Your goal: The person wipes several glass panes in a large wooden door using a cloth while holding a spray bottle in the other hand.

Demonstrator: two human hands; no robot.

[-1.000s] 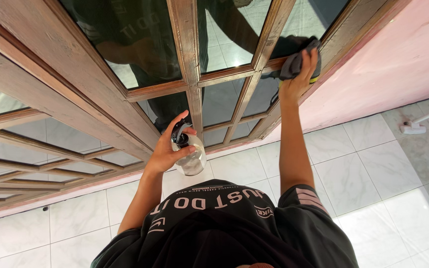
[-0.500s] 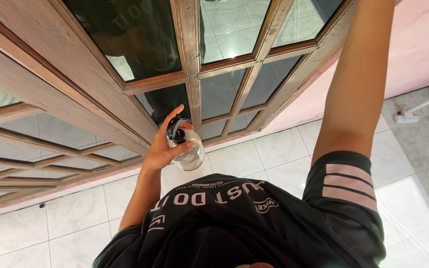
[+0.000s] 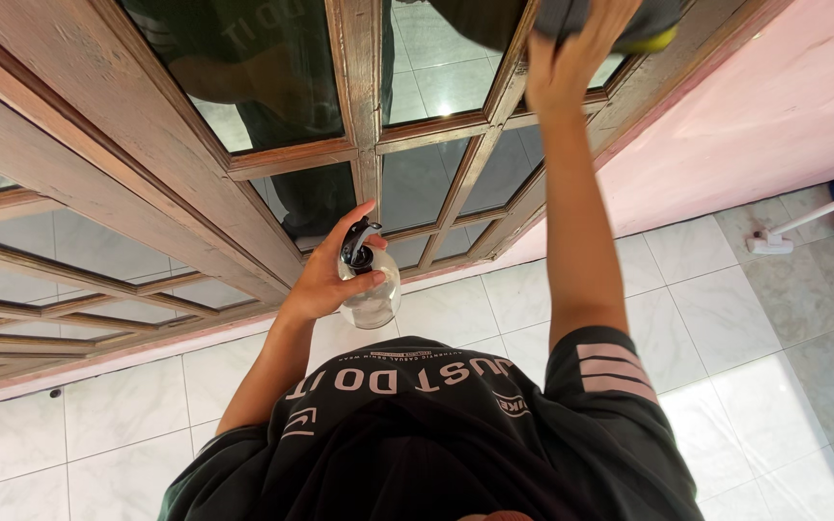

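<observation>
Half a second back my right arm ran out of view at the top; now the right hand (image 3: 571, 53) has come down into sight, fingers (image 3: 557, 72) clenched around a dark cloth (image 3: 620, 19) with a yellow-green edge, pressing it flat to the upper glass pane (image 3: 436, 58) just beside the wooden bar (image 3: 504, 92). I judge the flat press keeps the cloth bearing evenly on the glass. My left hand (image 3: 325, 280) has stayed low, fingers (image 3: 364, 282) wrapped round the neck of a clear spray bottle (image 3: 371, 289), its black trigger head (image 3: 357, 241) just above the thumb and aimed toward the lower panes. Held there, it stays ready without crowding the cloth. Below both hands lie white floor tiles (image 3: 726, 318), and well off past the right elbow a white mop handle (image 3: 813, 222).
</observation>
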